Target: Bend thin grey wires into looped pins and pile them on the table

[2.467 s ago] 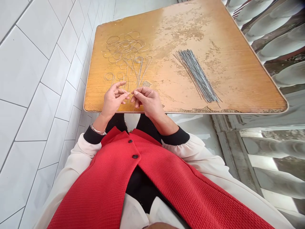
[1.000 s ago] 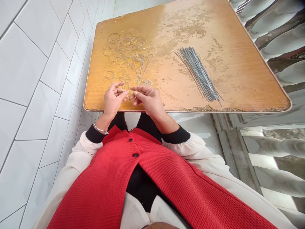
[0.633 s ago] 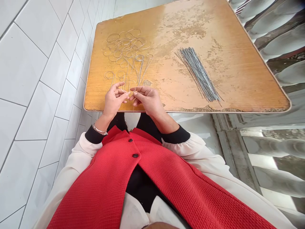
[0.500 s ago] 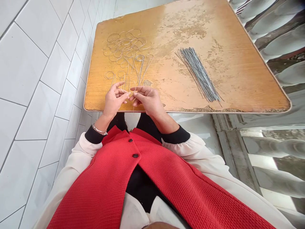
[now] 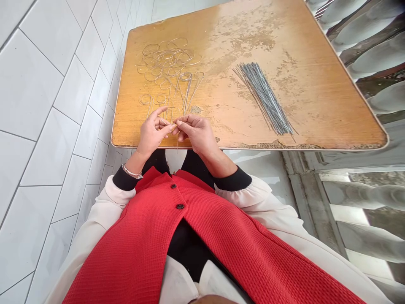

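Observation:
My left hand (image 5: 152, 133) and my right hand (image 5: 193, 133) meet at the fingertips above the near edge of a worn wooden table top (image 5: 253, 29). A thin wire (image 5: 177, 141) is pinched between them and hangs down past the table edge. Just beyond my fingers lie bent wires shaped like hooks and loops (image 5: 155, 101), with a tangle of wire rings (image 5: 167, 59) farther back. To the right, well away from both hands, rests a bundle of straight grey wires (image 5: 264, 99).
White tiles (image 5: 47, 126) run along the left of the table. On the right stand grey concrete balusters (image 5: 363, 194) beyond a ledge. My red buttoned waistcoat (image 5: 177, 236) and cream sleeves fill the lower view, and a metal bangle circles my left wrist.
My fingertips have drawn closer together, and the two hands now meet over the wire. The head view has shifted slightly. The wire piles and the bundle have not visibly moved.

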Motion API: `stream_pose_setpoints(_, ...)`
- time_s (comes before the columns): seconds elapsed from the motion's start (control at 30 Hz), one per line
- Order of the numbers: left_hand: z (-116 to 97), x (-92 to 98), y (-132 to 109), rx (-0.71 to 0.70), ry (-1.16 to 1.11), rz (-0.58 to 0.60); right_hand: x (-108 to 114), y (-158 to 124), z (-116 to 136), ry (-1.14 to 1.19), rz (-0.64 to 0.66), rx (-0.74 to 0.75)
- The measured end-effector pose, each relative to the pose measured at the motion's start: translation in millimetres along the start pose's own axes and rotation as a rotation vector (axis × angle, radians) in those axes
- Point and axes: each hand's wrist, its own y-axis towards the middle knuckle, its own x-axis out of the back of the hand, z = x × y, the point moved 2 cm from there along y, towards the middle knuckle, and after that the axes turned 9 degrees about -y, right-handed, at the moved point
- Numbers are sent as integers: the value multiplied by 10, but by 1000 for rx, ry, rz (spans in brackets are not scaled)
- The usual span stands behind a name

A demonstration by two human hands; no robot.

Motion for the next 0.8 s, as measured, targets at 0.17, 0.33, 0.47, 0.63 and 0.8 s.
stream_pose_setpoints(0.17,-16,61,29,-56,79,61,12,-4,32,4,5,-14)
stream_pose_setpoints(0.33,-74,93,-3,20,-57,21,22,-16,51,-3,16,-10)
stream_pose_setpoints(0.47,-95,89,-20,118,-291,3,12,-27,69,15,24,-4)
stream_pose_setpoints(0.63,-93,28,-19,189,-425,25,3,-30,81,15,36,-16)
stream_pose_setpoints(0.8,-73,-10,3,175,-419,28,9,-11,69,-32,13,15)
